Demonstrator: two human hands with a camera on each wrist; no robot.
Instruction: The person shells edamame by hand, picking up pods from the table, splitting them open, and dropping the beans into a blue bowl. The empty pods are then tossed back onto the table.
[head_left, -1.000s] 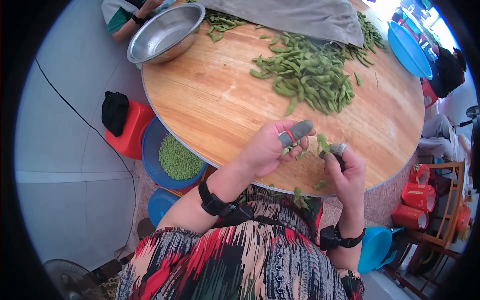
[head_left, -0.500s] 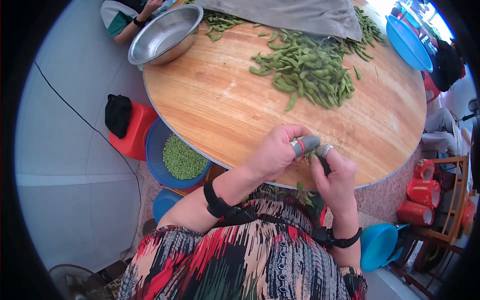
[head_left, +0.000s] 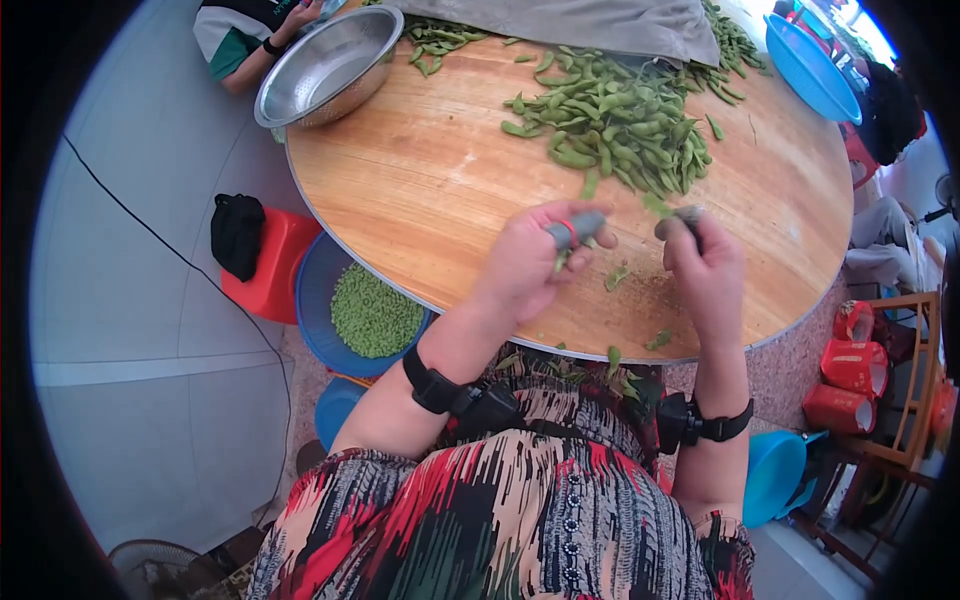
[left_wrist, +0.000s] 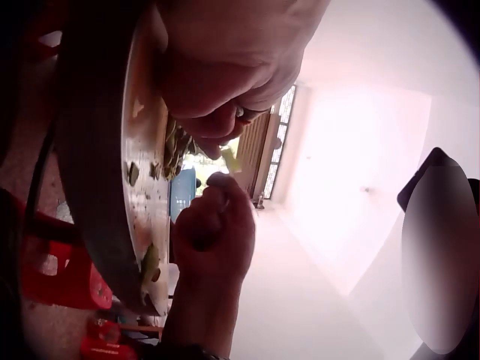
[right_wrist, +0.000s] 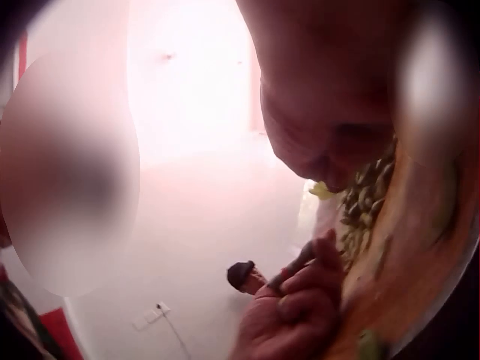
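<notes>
In the head view my left hand is over the near part of the round table, its thumb in a grey cover with a red band. Its fingers curl round some green shelled beans, mostly hidden by the palm. To its right, my right hand pinches a light green edamame pod between thumb and forefinger, which wears a dark cover. That pod's end also shows at the fingertips in the left wrist view as a pale green piece. The hands are apart. Beyond them lies a heap of edamame pods.
Loose pod pieces lie on the wooden table between and below my hands. A steel colander, a grey cloth and a blue basin sit farther back. Below the table's left edge, a blue basket holds shelled beans.
My hands came together over the table half a second ago and are now apart again. The right hand has moved right and away from my body, with a pod at its fingertips.
</notes>
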